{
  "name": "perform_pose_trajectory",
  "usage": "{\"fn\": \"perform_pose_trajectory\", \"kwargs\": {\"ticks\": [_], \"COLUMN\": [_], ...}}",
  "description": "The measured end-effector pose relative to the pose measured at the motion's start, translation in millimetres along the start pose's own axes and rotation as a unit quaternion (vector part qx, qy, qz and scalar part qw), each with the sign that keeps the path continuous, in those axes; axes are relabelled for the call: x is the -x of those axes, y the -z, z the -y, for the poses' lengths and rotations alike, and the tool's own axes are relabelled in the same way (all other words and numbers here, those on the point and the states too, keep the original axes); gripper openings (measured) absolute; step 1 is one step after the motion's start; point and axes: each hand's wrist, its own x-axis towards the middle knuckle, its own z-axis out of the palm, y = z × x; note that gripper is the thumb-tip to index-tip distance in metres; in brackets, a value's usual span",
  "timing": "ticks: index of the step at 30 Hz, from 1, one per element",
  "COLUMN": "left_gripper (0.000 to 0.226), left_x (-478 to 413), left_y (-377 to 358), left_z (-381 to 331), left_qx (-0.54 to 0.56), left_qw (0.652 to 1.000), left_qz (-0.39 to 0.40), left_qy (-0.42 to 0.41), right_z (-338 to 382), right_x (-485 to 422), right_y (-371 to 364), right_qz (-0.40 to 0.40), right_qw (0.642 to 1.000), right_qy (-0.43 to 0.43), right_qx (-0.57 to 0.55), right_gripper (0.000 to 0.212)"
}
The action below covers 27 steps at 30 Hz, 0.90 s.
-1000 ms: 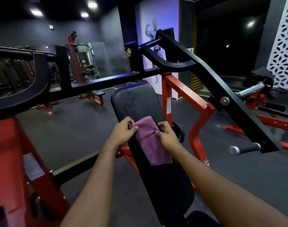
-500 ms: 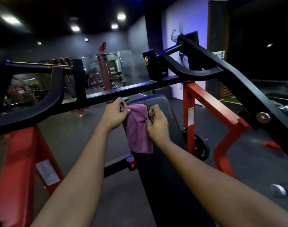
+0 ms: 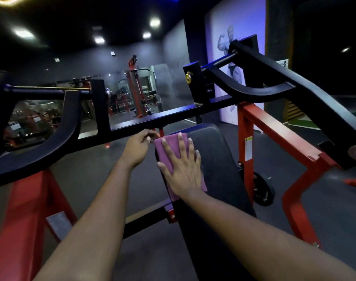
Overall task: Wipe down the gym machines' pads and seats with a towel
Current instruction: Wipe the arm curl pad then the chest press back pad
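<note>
A long black back pad [image 3: 217, 159] of a red and black press machine slopes away from me. A folded purple towel [image 3: 169, 145] lies on the pad's upper left part. My right hand [image 3: 183, 169] lies flat on the towel with its fingers straight and spread, pressing it to the pad. Just left of the towel's top corner, my left hand [image 3: 138, 146] hovers with its fingers loosely curled; whether it touches the towel I cannot tell.
A black crossbar [image 3: 152, 120] runs just above the pad's top. Black lever arms [image 3: 294, 92] reach over on the right and a curved one [image 3: 51, 142] on the left. Red frame posts [image 3: 274, 128] flank the pad. More machines stand far behind.
The towel has slid up the pad to its top. My right hand went from pinching the towel's edge to lying flat on it. My left hand let go of the towel's corner.
</note>
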Motion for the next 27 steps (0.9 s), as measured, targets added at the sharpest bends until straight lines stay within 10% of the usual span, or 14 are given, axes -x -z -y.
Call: {"fn": "perform_pose_trajectory", "kwargs": {"ticks": [8,13,20,27], "left_gripper": [0.036,0.037,0.038,0.047], "left_x": [-9.1,-1.0,-3.5,0.8], "left_y": [-10.4,-10.3,-13.5,-11.9], "left_z": [35.4,39.0,46.1,42.1], "left_qx": [0.099,0.117,0.136,0.165], "left_qw": [0.995,0.992,0.989,0.983], "left_qz": [0.018,0.039,0.039,0.055], "left_qy": [0.028,0.03,0.032,0.062], "right_z": [-1.3,1.9,-12.6,13.2], "right_x": [-39.1,-18.9,-32.2,-30.5], "right_y": [-12.8,-18.1,-11.8,-9.1], "right_qz": [-0.032,-0.106,-0.042,-0.078], "right_qw": [0.999,0.966,0.998,0.985], "right_qy": [0.011,-0.225,0.003,-0.154], "right_qx": [0.032,-0.077,0.053,-0.029], "right_gripper": [0.059,0.059,0.057,0.053]}}
